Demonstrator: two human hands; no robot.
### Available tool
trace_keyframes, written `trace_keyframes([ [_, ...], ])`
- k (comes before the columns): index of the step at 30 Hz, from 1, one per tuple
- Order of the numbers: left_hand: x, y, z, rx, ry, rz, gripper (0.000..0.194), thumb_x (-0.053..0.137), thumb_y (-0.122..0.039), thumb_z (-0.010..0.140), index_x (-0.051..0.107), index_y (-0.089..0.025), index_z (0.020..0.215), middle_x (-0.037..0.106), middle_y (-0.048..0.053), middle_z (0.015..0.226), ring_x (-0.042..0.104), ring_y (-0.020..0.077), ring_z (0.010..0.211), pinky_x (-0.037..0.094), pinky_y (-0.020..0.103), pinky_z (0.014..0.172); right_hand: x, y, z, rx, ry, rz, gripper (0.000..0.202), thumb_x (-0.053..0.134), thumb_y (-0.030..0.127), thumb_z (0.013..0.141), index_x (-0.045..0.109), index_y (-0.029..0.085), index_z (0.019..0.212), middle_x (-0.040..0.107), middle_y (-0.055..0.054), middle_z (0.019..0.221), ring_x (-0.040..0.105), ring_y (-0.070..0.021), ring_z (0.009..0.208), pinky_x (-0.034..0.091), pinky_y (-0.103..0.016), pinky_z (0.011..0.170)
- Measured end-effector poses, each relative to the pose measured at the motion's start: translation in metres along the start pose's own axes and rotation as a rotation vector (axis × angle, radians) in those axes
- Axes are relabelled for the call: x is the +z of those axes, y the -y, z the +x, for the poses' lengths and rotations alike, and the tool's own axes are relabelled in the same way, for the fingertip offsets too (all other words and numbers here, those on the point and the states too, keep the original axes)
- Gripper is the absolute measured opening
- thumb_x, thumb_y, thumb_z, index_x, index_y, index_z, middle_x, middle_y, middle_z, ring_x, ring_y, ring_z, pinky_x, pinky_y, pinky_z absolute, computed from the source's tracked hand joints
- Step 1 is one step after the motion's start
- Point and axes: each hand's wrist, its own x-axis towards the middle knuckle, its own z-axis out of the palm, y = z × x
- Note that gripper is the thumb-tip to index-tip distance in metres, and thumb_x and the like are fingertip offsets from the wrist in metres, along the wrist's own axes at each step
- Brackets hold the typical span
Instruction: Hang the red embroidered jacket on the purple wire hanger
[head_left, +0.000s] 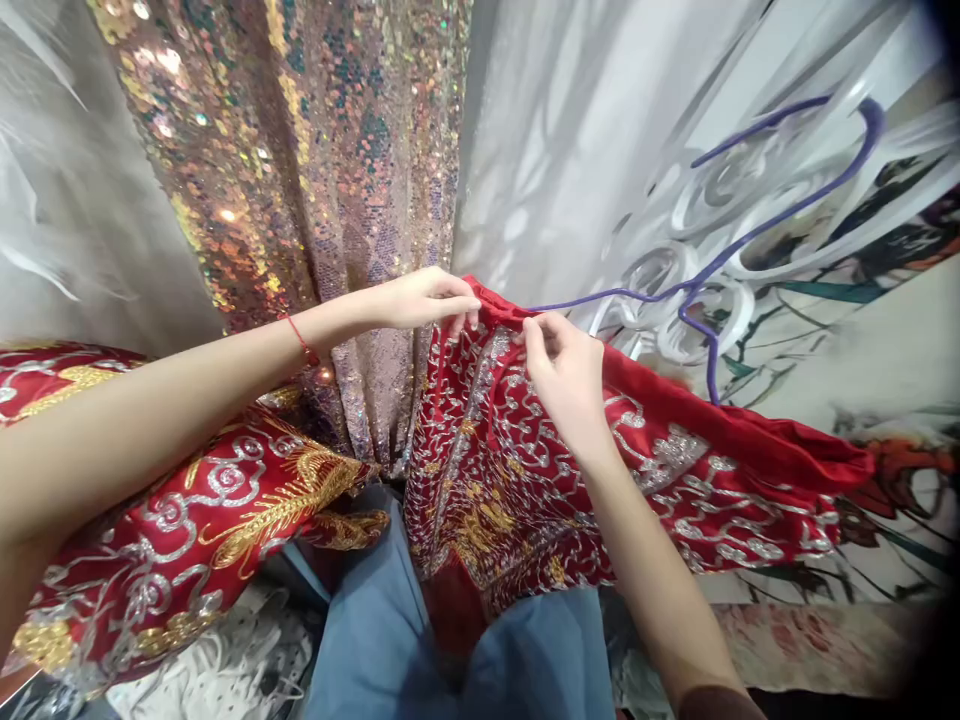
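A sequinned, iridescent curtain hung behind. In front of it a red satin garment embroidered with silver and gold scrolls draped over the person's blue-trousered lap. A thin purple wire hanger lay against its top edge. The left hand and right hand each pinched that red top edge, fingers closed on the cloth.

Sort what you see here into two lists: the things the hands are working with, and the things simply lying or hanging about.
In hand:
left hand and right hand, both pinching the top edge of the red embroidered garment
purple hanger, touching that garment's edge

Just about:
sequin fabric
white drape
second red embroidered cloth
white scrolled ironwork
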Motion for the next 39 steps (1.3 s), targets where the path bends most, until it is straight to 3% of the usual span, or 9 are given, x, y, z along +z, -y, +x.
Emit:
trace_keyframes([
  [4, -0.004, -0.004, -0.001, 0.004, -0.157, -0.015, 0.028, 0.047, -0.030, 0.092, 0.069, -0.016, 0.102, 0.054, 0.001, 0.059, 0.043, 0.0083, 0.051, 0.036, 0.024, 0.054, 0.001, -0.006, 0.009, 0.048, 0.084, 0.144, 0.030, 0.048, 0.040, 0.092, 0.064, 0.017, 0.080, 0.055, 0.002, 0.058, 0.049, -0.0103, 0.053, 0.040, -0.025, 0.059],
  [8, -0.014, 0.005, -0.002, -0.097, -0.070, 0.181, 0.022, 0.059, -0.029, 0.079, 0.074, -0.013, 0.076, 0.051, 0.000, 0.049, 0.042, 0.0090, 0.049, 0.034, 0.026, 0.052, -0.003, -0.007, 0.006, 0.094, 0.114, 0.042, 0.040, 0.042, 0.041, 0.095, 0.065, 0.016, 0.073, 0.035, 0.006, 0.045, 0.030, -0.0079, 0.043, 0.028, -0.025, 0.052],
  [14, -0.011, 0.002, 0.000, -0.070, -0.531, 0.151, 0.029, 0.065, -0.035, 0.078, 0.076, -0.008, 0.077, 0.059, 0.002, 0.055, 0.051, 0.0104, 0.061, 0.044, 0.027, 0.066, -0.008, -0.007, -0.006, -0.077, 0.211, -0.250, 0.021, 0.062, 0.031, 0.084, 0.069, 0.018, 0.069, 0.041, 0.005, 0.051, 0.030, -0.0072, 0.051, 0.025, -0.026, 0.058],
  [19, 0.000, -0.013, -0.001, 0.111, 0.023, -0.108, 0.023, 0.072, -0.038, 0.074, 0.079, -0.017, 0.077, 0.072, 0.004, 0.071, 0.063, 0.0135, 0.071, 0.050, 0.028, 0.070, -0.016, -0.009, -0.001, -0.065, 0.486, 0.237, 0.029, 0.065, 0.046, 0.083, 0.078, 0.021, 0.092, 0.040, 0.006, 0.051, 0.027, -0.0076, 0.051, 0.025, -0.025, 0.054],
  [21, 0.004, -0.010, -0.001, 0.142, 0.197, -0.128, 0.020, 0.076, -0.038, 0.071, 0.079, -0.019, 0.076, 0.074, 0.004, 0.073, 0.065, 0.0133, 0.071, 0.051, 0.027, 0.071, -0.014, -0.009, 0.000, -0.040, 0.397, 0.355, 0.034, 0.063, 0.048, 0.085, 0.078, 0.020, 0.100, 0.043, 0.005, 0.052, 0.028, -0.0077, 0.050, 0.026, -0.025, 0.052],
  [24, 0.007, -0.003, 0.001, 0.167, 0.242, -0.123, 0.019, 0.077, -0.036, 0.070, 0.080, -0.020, 0.078, 0.075, 0.004, 0.076, 0.064, 0.0119, 0.069, 0.050, 0.025, 0.071, -0.003, -0.009, -0.001, -0.105, 0.263, 0.313, 0.035, 0.063, 0.043, 0.087, 0.075, 0.020, 0.111, 0.044, 0.006, 0.050, 0.030, -0.0079, 0.049, 0.028, -0.024, 0.051],
  [29, 0.011, -0.001, -0.001, 0.158, 0.173, -0.071, 0.024, 0.077, -0.032, 0.071, 0.080, -0.018, 0.090, 0.073, 0.003, 0.074, 0.057, 0.0088, 0.063, 0.046, 0.023, 0.065, 0.009, -0.015, -0.001, -0.571, 0.077, -0.137, 0.028, 0.055, 0.032, 0.095, 0.076, 0.019, 0.107, 0.064, 0.000, 0.065, 0.050, -0.0100, 0.058, 0.040, -0.025, 0.058],
  [33, 0.016, -0.003, -0.004, 0.098, 0.147, -0.124, 0.027, 0.077, -0.034, 0.071, 0.080, -0.017, 0.091, 0.072, 0.002, 0.074, 0.056, 0.0092, 0.064, 0.045, 0.024, 0.066, 0.008, -0.021, 0.007, -0.894, -0.075, -0.519, 0.026, 0.052, 0.027, 0.097, 0.075, 0.016, 0.103, 0.059, 0.001, 0.053, 0.049, -0.0099, 0.054, 0.038, -0.025, 0.055],
  [39, 0.020, 0.003, 0.001, 0.015, -0.094, -0.269, 0.025, 0.073, -0.036, 0.074, 0.078, -0.014, 0.085, 0.075, 0.005, 0.082, 0.064, 0.0132, 0.076, 0.050, 0.031, 0.081, 0.022, -0.026, 0.008, -0.885, -0.289, -0.542, 0.021, 0.050, 0.019, 0.096, 0.069, 0.012, 0.100, 0.068, -0.002, 0.071, 0.056, -0.0085, 0.059, 0.043, -0.022, 0.059],
])
